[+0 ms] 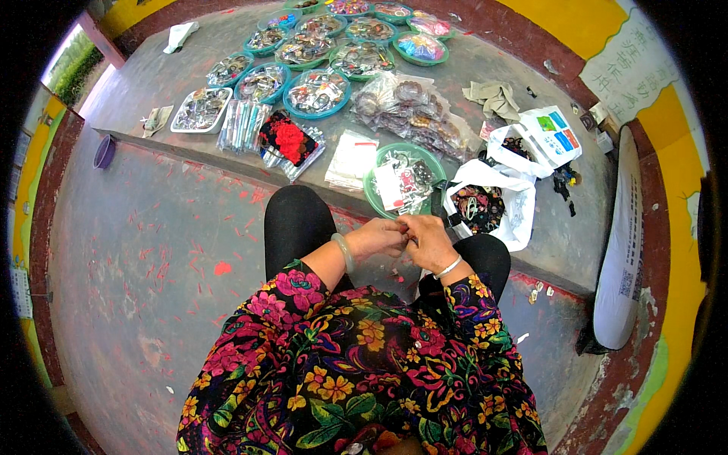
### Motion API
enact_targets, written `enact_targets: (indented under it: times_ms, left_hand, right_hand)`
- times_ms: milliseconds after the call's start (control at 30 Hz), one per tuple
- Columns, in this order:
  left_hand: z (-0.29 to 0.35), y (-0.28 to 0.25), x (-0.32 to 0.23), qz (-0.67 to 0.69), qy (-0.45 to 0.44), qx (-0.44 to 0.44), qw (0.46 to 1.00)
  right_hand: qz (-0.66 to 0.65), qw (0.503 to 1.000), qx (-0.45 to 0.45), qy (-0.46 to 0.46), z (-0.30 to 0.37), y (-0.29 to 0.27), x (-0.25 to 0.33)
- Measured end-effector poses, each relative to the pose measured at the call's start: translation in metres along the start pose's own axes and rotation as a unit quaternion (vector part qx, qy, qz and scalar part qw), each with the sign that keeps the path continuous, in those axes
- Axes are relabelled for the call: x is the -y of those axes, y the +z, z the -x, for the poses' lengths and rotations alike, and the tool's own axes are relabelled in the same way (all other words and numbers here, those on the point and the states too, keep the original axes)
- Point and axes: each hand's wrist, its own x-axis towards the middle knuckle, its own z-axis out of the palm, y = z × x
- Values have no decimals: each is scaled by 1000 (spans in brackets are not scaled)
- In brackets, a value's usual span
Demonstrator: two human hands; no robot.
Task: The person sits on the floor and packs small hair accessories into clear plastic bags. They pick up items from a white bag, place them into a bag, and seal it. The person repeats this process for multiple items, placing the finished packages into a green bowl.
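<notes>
My left hand (376, 239) and my right hand (429, 241) meet over my lap, fingertips pinched together. What lies between the fingers is hidden or too small to make out. Just beyond them stands a round green basket (368, 191), with small clear packets (413, 180) and a white card (387, 187) in it. Right of the basket, near my right hand, an open white plastic bag (519, 220) holds dark, patterned hair ties (479, 208). A stack of flat clear bags (351, 159) lies to the left of the basket.
A raised concrete ledge (546, 254) carries several baskets (317, 106) of packaged goods, a white tray (199, 127), bundled pens (241, 129), a red-and-black floral pouch (288, 141) and a pile of clear packets (417, 110). Another white bag (542, 140) stands at right. A purple basin (105, 152) is at far left.
</notes>
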Motion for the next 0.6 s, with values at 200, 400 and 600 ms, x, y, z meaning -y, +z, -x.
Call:
enact_targets:
  times_ms: [200,400,600]
  left_hand:
    - [-5,-8,7,18,17,6,1000]
    - [-4,-12,2,69,64,18,995]
    - [-4,-9,0,120,77,-25,990]
  right_hand:
    - [-39,998,-35,30,1,2,-3]
    - [-88,981,-173,18,0,-7,-2]
    - [-309,918,-94,228,6,15,-39]
